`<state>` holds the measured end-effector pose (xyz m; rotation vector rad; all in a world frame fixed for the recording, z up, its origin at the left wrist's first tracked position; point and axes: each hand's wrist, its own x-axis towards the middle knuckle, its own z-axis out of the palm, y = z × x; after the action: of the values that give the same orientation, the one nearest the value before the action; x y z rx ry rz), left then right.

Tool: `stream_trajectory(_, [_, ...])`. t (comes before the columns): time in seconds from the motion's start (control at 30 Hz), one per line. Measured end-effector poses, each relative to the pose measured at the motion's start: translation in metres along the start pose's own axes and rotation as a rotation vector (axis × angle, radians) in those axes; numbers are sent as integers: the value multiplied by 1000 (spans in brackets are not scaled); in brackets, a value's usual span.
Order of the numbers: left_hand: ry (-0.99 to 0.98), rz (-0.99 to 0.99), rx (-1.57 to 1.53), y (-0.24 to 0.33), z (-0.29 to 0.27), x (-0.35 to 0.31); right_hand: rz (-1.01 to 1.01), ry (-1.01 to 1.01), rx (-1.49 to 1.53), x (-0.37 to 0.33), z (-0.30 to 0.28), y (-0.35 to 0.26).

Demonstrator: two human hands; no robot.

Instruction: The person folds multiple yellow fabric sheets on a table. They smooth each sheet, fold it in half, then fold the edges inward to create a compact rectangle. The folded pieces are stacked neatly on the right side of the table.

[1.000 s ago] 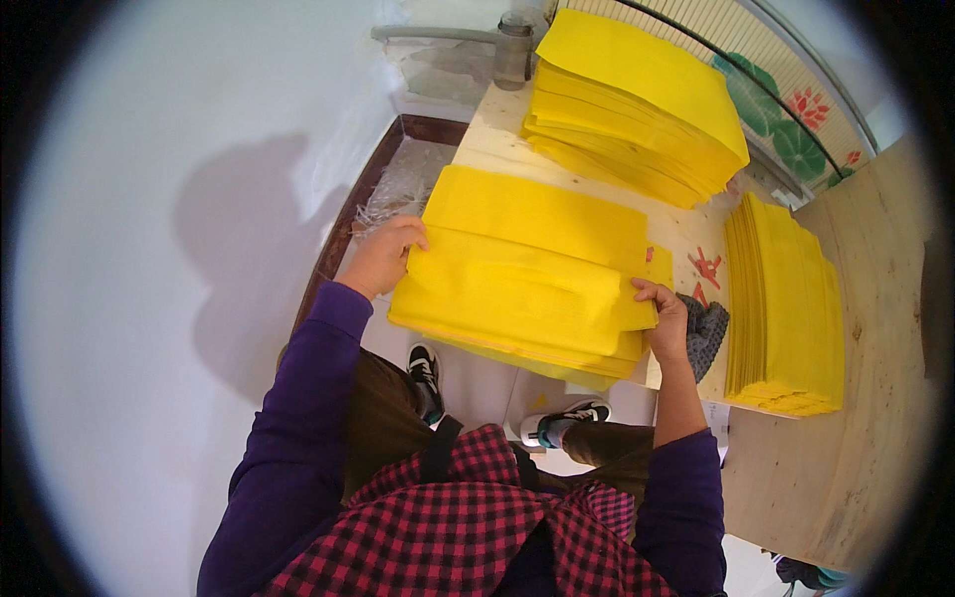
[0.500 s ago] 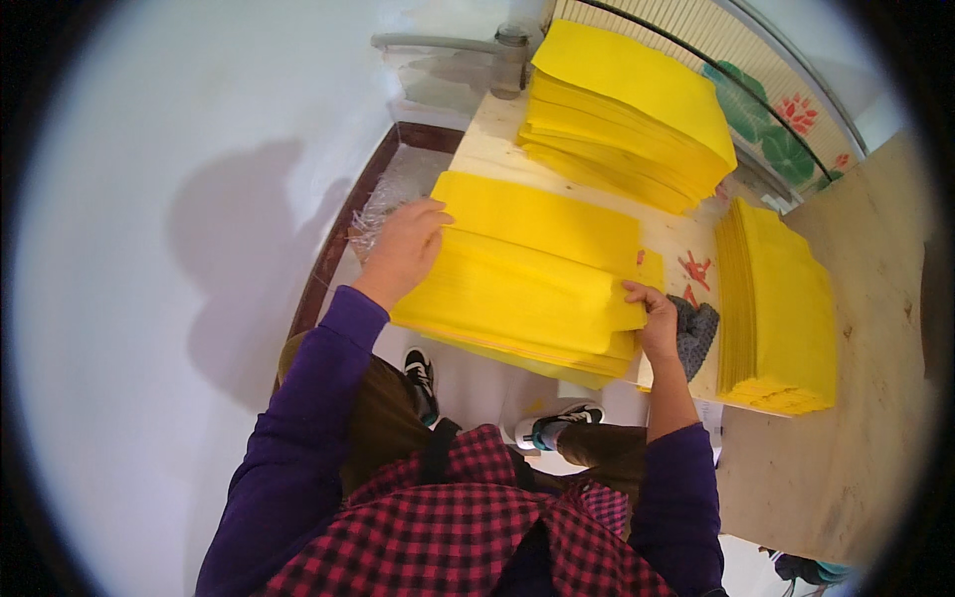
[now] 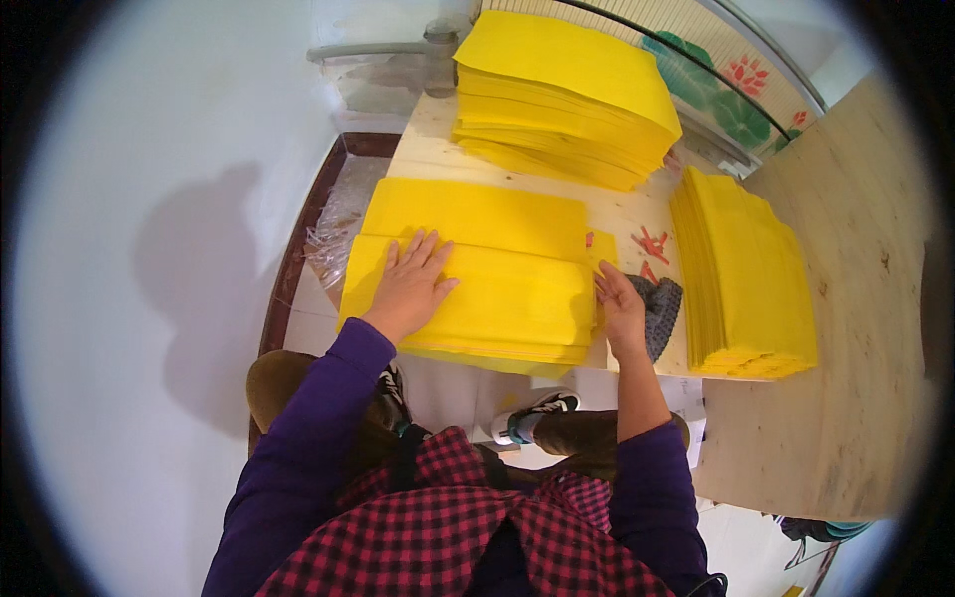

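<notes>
A low pile of yellow fabric sheets (image 3: 487, 303) lies in front of me, along the near edge of the wooden table. Its top piece is folded, with the fold running crosswise, and a flat yellow strip shows beyond it. My left hand (image 3: 410, 289) rests palm down on the left part of the top piece, fingers spread. At the pile's right edge is my right hand (image 3: 623, 306), fingers loosely bent and apart, gripping nothing that I can see. Its fingertips are beside the fabric; whether they touch it I cannot tell.
A tall yellow fabric stack (image 3: 567, 99) stands at the back, another (image 3: 746, 274) at the right. Red scraps (image 3: 652, 243) and a dark grey knitted item (image 3: 661, 308) lie between. A glass jar (image 3: 441, 60) stands at the back left. A wooden panel (image 3: 856, 289) rises at the right.
My left hand has moved from the pile's far left corner onto its top and flattened there. My right hand has let go of the right edge. The top piece lies flatter; the view has shifted.
</notes>
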<state>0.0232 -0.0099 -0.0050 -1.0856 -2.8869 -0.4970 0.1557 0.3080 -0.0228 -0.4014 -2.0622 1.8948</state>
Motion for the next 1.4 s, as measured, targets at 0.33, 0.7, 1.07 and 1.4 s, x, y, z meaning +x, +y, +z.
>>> stream_trajectory(0.33, [25,-19,6,-2,-7,-2,13,146,189,-20,19,-12])
stream_trajectory(0.7, [59,1,-12,-5,-1,-8,56,72,82,-17,33,-18])
stream_trajectory(1.07, [47,-1,-44,0,-7,-12,14,-46,-289,-21,37,-15])
stream_trajectory(1.4, [56,-2,-49,2,1,-16,-43,53,-460,-11,33,4])
